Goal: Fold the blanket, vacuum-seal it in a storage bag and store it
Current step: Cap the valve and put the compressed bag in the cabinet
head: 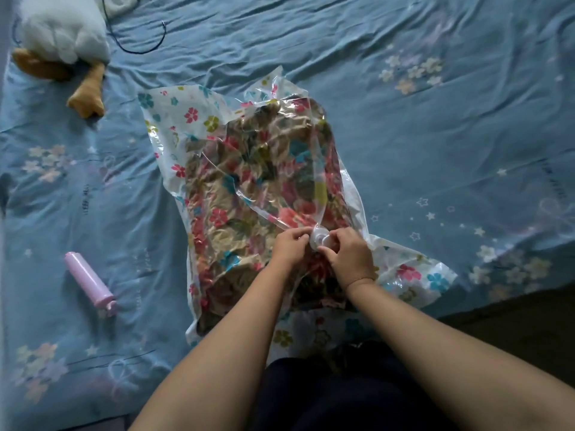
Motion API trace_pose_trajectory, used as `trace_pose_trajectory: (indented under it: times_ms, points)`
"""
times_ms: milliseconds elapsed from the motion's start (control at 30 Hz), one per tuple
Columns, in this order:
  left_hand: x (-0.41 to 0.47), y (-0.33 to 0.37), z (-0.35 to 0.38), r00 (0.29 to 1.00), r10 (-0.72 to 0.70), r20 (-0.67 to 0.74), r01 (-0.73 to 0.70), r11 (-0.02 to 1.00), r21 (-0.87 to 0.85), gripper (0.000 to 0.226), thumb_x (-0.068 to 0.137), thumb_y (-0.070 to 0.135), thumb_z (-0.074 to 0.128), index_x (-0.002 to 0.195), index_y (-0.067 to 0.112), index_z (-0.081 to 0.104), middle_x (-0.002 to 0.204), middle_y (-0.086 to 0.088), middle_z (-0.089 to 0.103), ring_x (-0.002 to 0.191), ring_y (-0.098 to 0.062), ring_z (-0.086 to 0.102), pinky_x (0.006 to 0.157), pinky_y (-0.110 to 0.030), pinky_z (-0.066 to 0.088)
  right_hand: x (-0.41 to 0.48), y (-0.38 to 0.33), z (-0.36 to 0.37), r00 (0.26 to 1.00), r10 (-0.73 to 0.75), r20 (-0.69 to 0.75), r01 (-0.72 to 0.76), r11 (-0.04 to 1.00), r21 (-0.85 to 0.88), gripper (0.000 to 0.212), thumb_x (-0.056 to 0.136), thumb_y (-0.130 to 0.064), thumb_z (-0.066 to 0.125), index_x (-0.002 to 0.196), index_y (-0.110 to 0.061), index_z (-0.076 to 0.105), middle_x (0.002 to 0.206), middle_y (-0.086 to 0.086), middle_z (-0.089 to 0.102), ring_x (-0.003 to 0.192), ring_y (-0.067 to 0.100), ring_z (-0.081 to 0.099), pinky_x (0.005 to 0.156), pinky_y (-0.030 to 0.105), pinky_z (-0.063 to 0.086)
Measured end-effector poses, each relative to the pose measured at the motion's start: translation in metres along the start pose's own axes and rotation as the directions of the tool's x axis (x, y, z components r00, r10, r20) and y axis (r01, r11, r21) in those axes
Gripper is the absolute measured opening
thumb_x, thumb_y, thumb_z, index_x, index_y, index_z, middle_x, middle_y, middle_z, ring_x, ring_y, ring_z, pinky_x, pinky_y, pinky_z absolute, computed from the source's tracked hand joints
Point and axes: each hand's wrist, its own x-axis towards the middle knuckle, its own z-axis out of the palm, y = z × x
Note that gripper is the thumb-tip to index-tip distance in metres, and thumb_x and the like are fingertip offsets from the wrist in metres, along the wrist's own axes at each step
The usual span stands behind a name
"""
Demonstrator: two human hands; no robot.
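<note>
- left hand [291,244] and right hand [348,256] both pinch the white valve [320,238], fingers curled round it
- storage bag [193,126] on bed [435,135], blanket [258,181] inside: crinkled tight, so probably stiffish, light, film slick; grip by loose edges
- pump [88,279] at 9 o'clock of bag; plush duck [62,32] at 11

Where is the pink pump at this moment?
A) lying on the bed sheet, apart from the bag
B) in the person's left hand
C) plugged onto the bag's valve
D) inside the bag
A: the pink pump lies alone on the bed sheet, to the left of the storage bag, while the left hand and right hand pinch the valve.
</note>
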Motion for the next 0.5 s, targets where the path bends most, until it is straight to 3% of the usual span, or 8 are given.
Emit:
trace_pose_trajectory:
  times_ms: [100,200,300,400,500]
  points:
    - [0.000,0.003,-0.003,0.998,-0.035,0.046,0.040,0.994,-0.101,0.037,0.094,-0.001,0.050,0.086,0.025,0.074,0.106,-0.014,0.073,0.102,-0.031,0.068,0.096,-0.046,0.054,-0.001,-0.004,0.004,0.999,-0.028,-0.019,0.028,0.999,-0.024,0.026,0.079,-0.022,0.078,0.091,-0.002,0.066,0.095,0.014,0.063,0.084,0.030,0.060,0.074,0.033,0.045]
    - [-0.005,0.006,-0.005,0.992,-0.031,0.120,0.054,0.980,-0.193,0.033,0.093,-0.007,0.047,0.100,0.012,0.073,0.101,-0.018,0.070,0.090,-0.028,0.066,0.092,-0.042,0.055,0.003,-0.010,0.008,0.999,-0.010,-0.032,0.010,1.000,0.002,0.023,0.079,-0.019,0.077,0.090,-0.001,0.066,0.094,0.015,0.063,0.083,0.031,0.060,0.075,0.034,0.046]
    - [-0.008,0.006,-0.008,0.984,-0.038,0.174,0.083,0.963,-0.256,0.036,0.093,-0.012,0.042,0.119,-0.003,0.065,0.093,-0.016,0.068,0.070,-0.016,0.066,0.073,-0.026,0.057,0.004,-0.008,0.011,1.000,-0.009,-0.020,0.008,0.998,-0.059,0.022,0.081,-0.017,0.075,0.092,-0.002,0.066,0.097,0.016,0.062,0.086,0.033,0.060,0.075,0.036,0.047]
    - [-0.010,0.006,-0.010,0.976,-0.060,0.207,0.118,0.953,-0.280,0.036,0.095,-0.012,0.042,0.123,-0.003,0.061,0.083,-0.010,0.065,0.050,-0.003,0.064,0.055,-0.014,0.054,0.006,-0.005,0.010,0.999,-0.035,0.010,0.036,0.985,-0.168,0.020,0.081,-0.017,0.074,0.092,-0.003,0.065,0.100,0.016,0.062,0.089,0.035,0.060,0.074,0.039,0.047]
    - [-0.010,0.004,-0.012,0.975,-0.057,0.214,0.126,0.938,-0.324,0.040,0.095,-0.012,0.041,0.131,-0.002,0.056,0.101,-0.012,0.064,0.067,-0.008,0.064,0.064,-0.018,0.053,0.011,-0.004,0.008,0.997,-0.063,0.048,0.072,0.972,-0.224,0.021,0.081,-0.016,0.074,0.093,-0.001,0.065,0.099,0.017,0.061,0.089,0.035,0.059,0.075,0.039,0.045]
